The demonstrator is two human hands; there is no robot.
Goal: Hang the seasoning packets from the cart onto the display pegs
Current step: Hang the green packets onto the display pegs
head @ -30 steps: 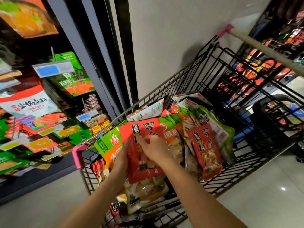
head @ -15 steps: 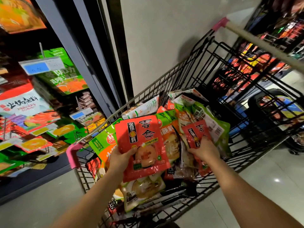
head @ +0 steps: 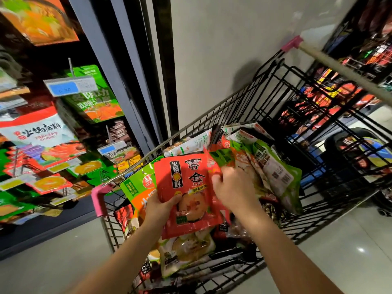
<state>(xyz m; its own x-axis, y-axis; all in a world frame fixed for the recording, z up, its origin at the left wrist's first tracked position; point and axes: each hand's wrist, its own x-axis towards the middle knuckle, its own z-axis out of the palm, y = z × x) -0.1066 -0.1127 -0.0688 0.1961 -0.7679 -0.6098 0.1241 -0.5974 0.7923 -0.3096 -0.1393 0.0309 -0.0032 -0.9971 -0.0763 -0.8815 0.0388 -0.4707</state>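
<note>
1. Two hands work at centre frame. The left hand (head: 161, 206) grips the lower-left edge of a red packet (head: 186, 187), thumb laid across its front and fingers hidden behind. The right hand (head: 233, 187) curls its fingers round a second red packet (head: 214, 168), blurred, just beside the first one's right edge.
2. Both packets are held above the cart (head: 265, 98), over the heap (head: 273, 166) of pouches filling its basket. The pegs (head: 71, 64) stand at upper left, well apart.
3. Likely risk: each glossy pouch is held by one edge only, so one could slide free and drop back into the heap. Stacked together, the two may snag when threaded onto a thin peg.
4. The pouches are slick printed film, flat, rectangular and softly bulging. The cart is black wire mesh with pink plastic corners. The pegs are thin metal rods.
</note>
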